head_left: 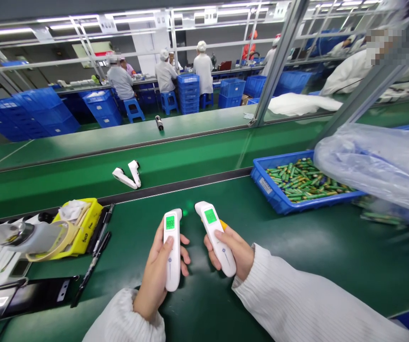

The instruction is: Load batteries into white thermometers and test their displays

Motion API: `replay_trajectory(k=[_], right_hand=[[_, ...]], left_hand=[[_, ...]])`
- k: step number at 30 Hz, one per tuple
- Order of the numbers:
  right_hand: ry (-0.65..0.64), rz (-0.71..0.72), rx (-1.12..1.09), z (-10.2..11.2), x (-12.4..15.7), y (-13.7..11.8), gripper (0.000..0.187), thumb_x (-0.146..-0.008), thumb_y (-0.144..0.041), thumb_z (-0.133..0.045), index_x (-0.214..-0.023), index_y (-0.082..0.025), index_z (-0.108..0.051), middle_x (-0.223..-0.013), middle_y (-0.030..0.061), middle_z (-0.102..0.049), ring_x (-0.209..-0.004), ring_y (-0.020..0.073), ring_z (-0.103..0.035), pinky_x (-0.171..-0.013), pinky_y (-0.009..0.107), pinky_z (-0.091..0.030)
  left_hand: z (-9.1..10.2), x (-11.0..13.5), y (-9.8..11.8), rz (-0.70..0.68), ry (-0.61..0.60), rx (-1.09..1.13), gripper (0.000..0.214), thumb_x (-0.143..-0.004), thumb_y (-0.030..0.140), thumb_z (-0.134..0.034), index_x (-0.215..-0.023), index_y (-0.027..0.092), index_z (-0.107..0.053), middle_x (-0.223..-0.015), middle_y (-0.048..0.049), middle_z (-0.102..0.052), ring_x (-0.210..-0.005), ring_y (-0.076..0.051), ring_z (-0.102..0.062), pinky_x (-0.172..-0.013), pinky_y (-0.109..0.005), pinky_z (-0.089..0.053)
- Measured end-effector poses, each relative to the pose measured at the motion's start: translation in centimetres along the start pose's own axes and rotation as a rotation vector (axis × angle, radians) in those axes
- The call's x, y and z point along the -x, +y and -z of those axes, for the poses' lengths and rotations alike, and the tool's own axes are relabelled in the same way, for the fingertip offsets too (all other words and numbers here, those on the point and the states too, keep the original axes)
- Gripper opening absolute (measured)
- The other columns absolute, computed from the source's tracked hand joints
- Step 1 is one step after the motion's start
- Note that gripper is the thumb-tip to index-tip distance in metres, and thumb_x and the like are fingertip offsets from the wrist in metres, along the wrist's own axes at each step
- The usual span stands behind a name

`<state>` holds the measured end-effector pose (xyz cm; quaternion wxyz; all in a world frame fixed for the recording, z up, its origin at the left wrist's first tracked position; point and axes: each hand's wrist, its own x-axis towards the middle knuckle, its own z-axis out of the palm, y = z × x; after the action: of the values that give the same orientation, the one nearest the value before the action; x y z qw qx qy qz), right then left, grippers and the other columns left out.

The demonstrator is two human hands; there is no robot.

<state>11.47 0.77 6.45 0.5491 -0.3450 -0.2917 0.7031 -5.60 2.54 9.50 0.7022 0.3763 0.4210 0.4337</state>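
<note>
Each of my hands grips a white infrared thermometer above the green bench. My left hand (158,266) is wrapped round the left thermometer (172,275), its thumb on the front below the lit green screen. The right thermometer (227,261) leans to the left in my right hand (238,247), with the thumb just under its green screen. Both heads point inward and are a small gap apart. Two more white thermometers (126,178) lie on the green conveyor belt (190,159) beyond the bench edge.
A blue bin (279,204) of green batteries stands at the right, partly under clear plastic bags (375,147). At left are a yellow tray (87,232), a dispenser bottle (41,240), black pens (92,266) and more white thermometers. Metal posts rise ahead; people work at far benches.
</note>
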Motion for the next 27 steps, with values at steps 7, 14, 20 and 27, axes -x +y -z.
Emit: replay_trajectory(k=[7,14,20,27], right_hand=[[-0.016,-0.044,-0.028,0.0,-0.1,-0.2,0.035,-0.078,-0.046,-0.063,-0.084,-0.019,-0.042,-0.064,-0.0039,-0.058,-0.033,0.0071,-0.048,-0.035,0.019,-0.033],[-0.125,0.050,0.193,-0.2,0.2,0.1,0.034,-0.074,-0.040,-0.072,-0.089,-0.015,-0.053,-0.073,-0.0013,-0.058,-0.048,0.0075,-0.054,-0.047,0.021,-0.042],[-0.208,0.006,0.186,-0.6,0.8,0.0,0.052,-0.083,-0.045,-0.063,-0.123,-0.016,-0.045,-0.070,-0.0018,-0.057,-0.043,0.0094,-0.056,-0.039,0.021,-0.047],[-0.202,-0.026,0.173,-0.9,1.2,0.3,0.049,-0.086,-0.045,-0.056,-0.123,-0.017,-0.040,-0.065,-0.0039,-0.056,-0.040,0.0107,-0.056,-0.032,0.019,-0.045]], left_hand=[[0.2,-0.1,0.3,0.005,-0.016,0.047,0.059,-0.089,0.032,-0.053,-0.142,0.026,-0.026,-0.087,-0.0032,-0.059,-0.057,-0.011,-0.053,-0.044,-0.020,-0.047],[0.5,0.4,-0.6,-0.081,-0.241,-0.031,0.080,-0.088,0.024,-0.056,-0.145,0.045,-0.004,-0.121,-0.0048,-0.054,-0.077,-0.013,-0.060,-0.073,-0.030,-0.052],[0.5,0.6,-0.7,-0.076,-0.276,-0.069,0.082,-0.088,0.026,-0.057,-0.145,0.044,-0.001,-0.105,-0.0031,-0.061,-0.072,-0.012,-0.059,-0.069,-0.027,-0.049],[0.6,0.8,-0.6,-0.067,-0.288,-0.070,0.080,-0.089,0.028,-0.056,-0.145,0.044,0.000,-0.096,-0.0007,-0.062,-0.070,-0.011,-0.057,-0.069,-0.027,-0.048]])
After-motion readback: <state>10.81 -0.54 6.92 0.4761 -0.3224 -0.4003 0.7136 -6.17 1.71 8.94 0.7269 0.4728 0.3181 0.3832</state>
